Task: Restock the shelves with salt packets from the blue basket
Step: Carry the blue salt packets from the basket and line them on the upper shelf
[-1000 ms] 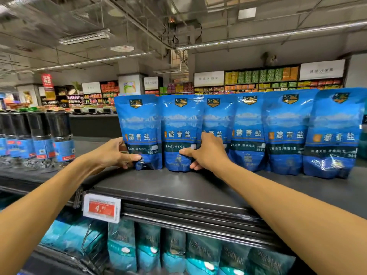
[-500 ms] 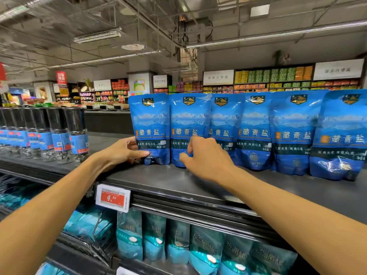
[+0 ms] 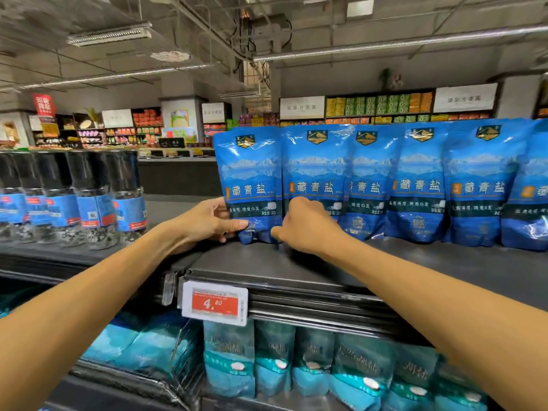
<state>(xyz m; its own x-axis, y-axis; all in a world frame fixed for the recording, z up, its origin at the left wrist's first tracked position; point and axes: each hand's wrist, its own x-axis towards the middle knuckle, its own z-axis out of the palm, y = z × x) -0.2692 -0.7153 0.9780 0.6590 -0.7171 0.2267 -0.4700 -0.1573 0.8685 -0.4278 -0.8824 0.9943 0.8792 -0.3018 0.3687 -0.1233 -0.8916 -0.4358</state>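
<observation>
A row of blue salt packets (image 3: pixel 415 182) is stood upright along the back of a dark grey shelf (image 3: pixel 296 262), each one touching or slightly overlapping its neighbour. Every packet is seen to be a glossy, crinkled pouch printed with a gold-and-dark crest near the top, a band of snowy mountains under pale sky, large white characters across the middle, and a dark green strip with small white text below.

The leftmost packet (image 3: pixel 249 179) is pinched at its lower left corner by the left hand (image 3: pixel 207 222), the thumb laid across the front and the fingers curled behind. The right hand (image 3: pixel 305 223) is placed at the foot of the next packet (image 3: pixel 315 173), its fingers curled and its thumb pointed toward the leftmost packet; whether that packet is actually gripped cannot be told, since the fingertips are hidden.

Dark-capped bottles (image 3: pixel 89 197) with blue labels are ranged to the left on the same level. A red price tag (image 3: pixel 215 304) is clipped to the shelf edge, and teal packets (image 3: pixel 275 360) are lined up on the shelf beneath.
</observation>
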